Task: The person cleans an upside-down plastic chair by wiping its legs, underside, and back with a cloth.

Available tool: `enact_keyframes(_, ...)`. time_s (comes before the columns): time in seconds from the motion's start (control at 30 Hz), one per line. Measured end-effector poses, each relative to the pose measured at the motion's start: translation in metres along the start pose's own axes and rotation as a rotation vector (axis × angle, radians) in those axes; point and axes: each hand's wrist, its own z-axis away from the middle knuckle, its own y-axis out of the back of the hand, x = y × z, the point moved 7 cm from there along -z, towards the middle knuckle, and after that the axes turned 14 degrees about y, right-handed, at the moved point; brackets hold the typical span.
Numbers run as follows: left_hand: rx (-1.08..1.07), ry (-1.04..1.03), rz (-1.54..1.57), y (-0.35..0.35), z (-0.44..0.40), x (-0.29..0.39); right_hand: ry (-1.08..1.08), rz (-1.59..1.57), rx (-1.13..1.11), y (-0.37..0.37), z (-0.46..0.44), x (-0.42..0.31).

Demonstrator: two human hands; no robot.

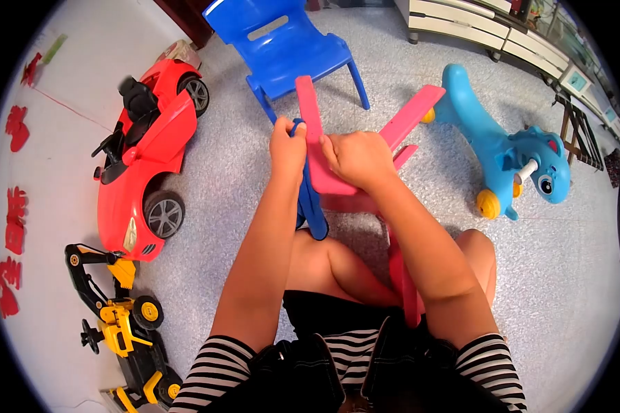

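Note:
A pink plastic piece of furniture, apparently a child's chair (pixel 413 113), is tipped over in front of my lap, with leg-like parts pointing away from me. My right hand (pixel 360 158) is closed around one of its parts, thumb on the near leg. Beside that leg, my left hand (pixel 287 148) grips a blue cloth (pixel 313 210), which hangs down over the pink edge toward my knee. A little cloth pokes out above the left thumb. Part of the pink chair is hidden behind my right forearm.
A blue child's chair (pixel 282 55) stands just ahead. To the left are a red ride-on car (pixel 141 158) and a yellow-and-black toy excavator (pixel 120 330). A blue ride-on animal (pixel 475 124) with yellow wheels is at right. A white cabinet (pixel 455 26) stands at the back.

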Motion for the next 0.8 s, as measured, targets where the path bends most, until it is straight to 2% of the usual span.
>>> enact_keyframes(0.07,0.013,-0.075,-0.044,0.007,0.031,0.004,0.004,0.037,0.019,-0.002,0.0,0.001)
enact_keyframes(0.13,0.164,-0.494,-0.309,0.013,0.083,0.024,-0.004,0.023,0.022,-0.003,0.0,0.004)
enact_keyframes(0.17,0.165,-0.487,-0.317,0.016,0.093,0.022,-0.004,0.007,0.019,-0.005,0.001,0.003)
enact_keyframes(0.23,0.052,-0.319,-0.234,0.017,0.095,0.011,0.006,-0.006,0.035,-0.004,0.002,0.001)
enact_keyframes(0.4,0.037,-0.247,-0.296,0.005,0.046,0.02,0.03,-0.01,0.047,-0.001,0.001,0.0)
enact_keyframes(0.47,-0.025,-0.003,-0.16,-0.002,0.02,0.016,0.048,-0.022,0.027,-0.001,0.001,-0.001)
enact_keyframes(0.5,-0.076,0.023,-0.034,-0.007,0.01,0.019,0.046,-0.022,0.024,0.0,0.001,-0.002)
enact_keyframes(0.63,-0.091,0.059,0.07,-0.011,-0.005,0.015,0.017,-0.005,0.015,-0.003,-0.001,0.001)
enact_keyframes(0.7,-0.01,-0.127,-0.128,-0.006,0.003,0.011,0.03,0.026,0.02,-0.004,0.001,0.001)
enact_keyframes(0.8,-0.022,-0.199,-0.22,0.007,0.059,0.019,0.033,-0.038,0.082,-0.002,0.005,0.002)
